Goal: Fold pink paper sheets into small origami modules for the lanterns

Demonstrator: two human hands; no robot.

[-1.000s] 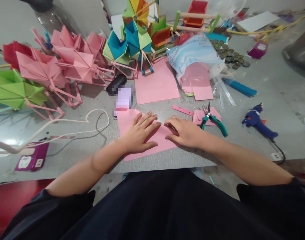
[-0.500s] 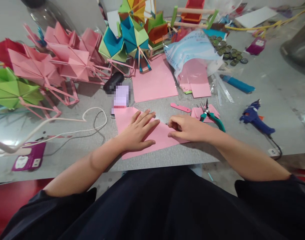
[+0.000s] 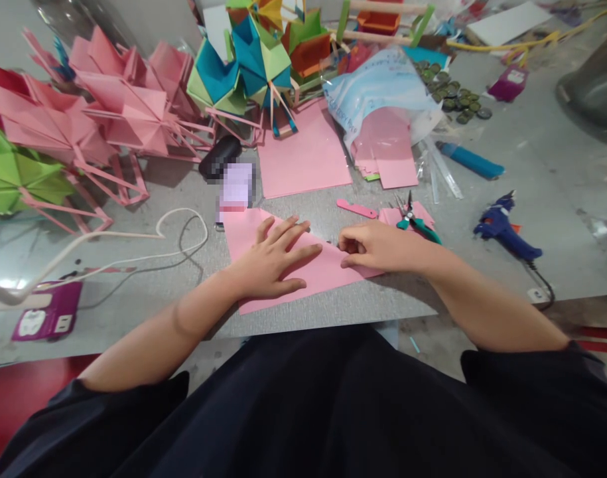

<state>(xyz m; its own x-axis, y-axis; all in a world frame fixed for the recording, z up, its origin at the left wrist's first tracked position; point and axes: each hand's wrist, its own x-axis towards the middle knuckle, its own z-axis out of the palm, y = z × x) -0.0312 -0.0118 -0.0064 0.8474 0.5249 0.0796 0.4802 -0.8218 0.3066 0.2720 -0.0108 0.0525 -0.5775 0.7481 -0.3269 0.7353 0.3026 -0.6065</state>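
Note:
Before me on the grey table lies a sheet of pink paper [image 3: 318, 281], folded over along a slanting edge. My left hand [image 3: 270, 262] rests flat on it with the fingers spread. Toward the paper's right corner, the curled fingers and thumb of my right hand [image 3: 370, 245] grip at the slanting folded edge; the fingertips are partly hidden. Just beyond the right wrist are green-handled pliers [image 3: 416, 227] on small pink paper pieces [image 3: 390, 214]. A pink cutter-like strip [image 3: 356, 209] lies above the right hand.
Folded paper lanterns [image 3: 129, 109] crowd the back left. A larger pink sheet [image 3: 303, 159] and a plastic bag [image 3: 377, 93] lie farther back. On the right are a blue glue gun [image 3: 507, 229] and a blue cutter [image 3: 470, 160]. A white cable [image 3: 119, 232] runs at left.
My right hand has shifted slightly to the right along the folded edge. My left hand stays flat on the paper. The whole view has moved a little.

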